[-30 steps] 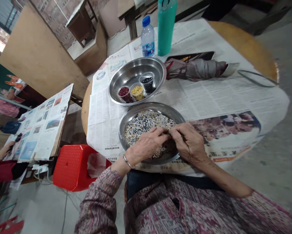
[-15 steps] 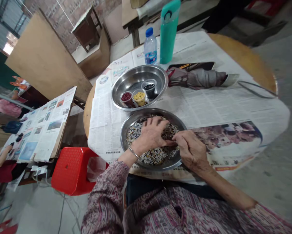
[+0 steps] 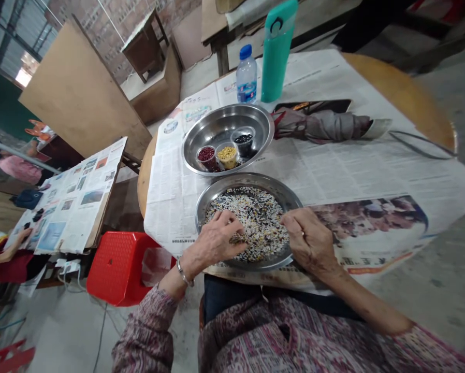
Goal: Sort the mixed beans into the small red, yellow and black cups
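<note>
A steel basin (image 3: pixel 205 199) near me holds a spread of mixed white, black and yellow grains (image 3: pixel 261 217). Over its left side, my left hand (image 3: pixel 219 238) is open, with curved fingers apart and the tips at the grains. At the right rim, my right hand (image 3: pixel 312 243) is closed, thumb and fingers pressed together; what they pinch, if anything, is hidden. Behind stands a second steel basin (image 3: pixel 193 132) with three clear cups inside: one of dark red beans (image 3: pixel 206 154), one of yellow beans (image 3: pixel 227 154) and one of black beans (image 3: pixel 243 140).
Newspaper (image 3: pixel 166 207) covers the round table. A water bottle (image 3: pixel 247 77), a teal flask (image 3: pixel 278 57) and a folded grey umbrella (image 3: pixel 329 124) lie beyond the basins. A red stool (image 3: pixel 114 267) stands left, near another newspaper-covered table (image 3: pixel 77 202) where a person's arm rests.
My left hand has drawn left and back from the middle of the near basin, uncovering more grains. My right hand stays closed at the right rim. The view has shifted slightly.
</note>
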Tool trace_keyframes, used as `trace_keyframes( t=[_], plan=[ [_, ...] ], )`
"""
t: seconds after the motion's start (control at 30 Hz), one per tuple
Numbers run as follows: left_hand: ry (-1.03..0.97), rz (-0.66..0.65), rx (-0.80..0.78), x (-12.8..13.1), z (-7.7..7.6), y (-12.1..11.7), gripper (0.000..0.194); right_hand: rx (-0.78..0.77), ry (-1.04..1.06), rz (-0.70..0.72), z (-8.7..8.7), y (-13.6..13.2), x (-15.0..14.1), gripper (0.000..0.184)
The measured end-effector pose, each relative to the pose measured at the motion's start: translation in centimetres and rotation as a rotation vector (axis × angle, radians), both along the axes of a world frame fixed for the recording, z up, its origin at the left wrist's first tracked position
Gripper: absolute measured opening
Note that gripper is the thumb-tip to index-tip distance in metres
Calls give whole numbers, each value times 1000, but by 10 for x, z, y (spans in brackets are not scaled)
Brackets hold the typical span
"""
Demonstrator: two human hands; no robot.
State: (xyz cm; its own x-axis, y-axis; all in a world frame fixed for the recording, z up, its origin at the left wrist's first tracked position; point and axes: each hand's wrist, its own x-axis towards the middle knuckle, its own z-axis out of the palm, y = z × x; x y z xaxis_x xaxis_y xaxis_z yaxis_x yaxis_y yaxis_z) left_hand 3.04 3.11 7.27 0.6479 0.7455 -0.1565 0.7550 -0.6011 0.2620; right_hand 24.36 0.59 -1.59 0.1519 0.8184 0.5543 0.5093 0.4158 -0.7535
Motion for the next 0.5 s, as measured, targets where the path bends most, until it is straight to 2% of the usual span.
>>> trace_keyframes(
  t=[0.07, 0.17, 0.3, 0.4, 0.5],
  plan=[
    [83, 2, -111, -5, 3, -9, 18, -4, -2, 3, -2, 0, 0, 25],
    [114, -98, -218, 3, -3, -14, 13, -3, 1, -2, -3, 0, -1, 26],
    [-4, -85, -127, 27, -14, 2, 21, -13, -6, -14, -2, 1, -1, 26],
    [-77, -10, -29, 38, -21, 26, 28, 10, -18, -11, 0, 1, -1, 23],
    [-106, 126, 103, 34, -28, 45, 27, 10, -14, -8, 1, 1, -1, 24]
  ],
)
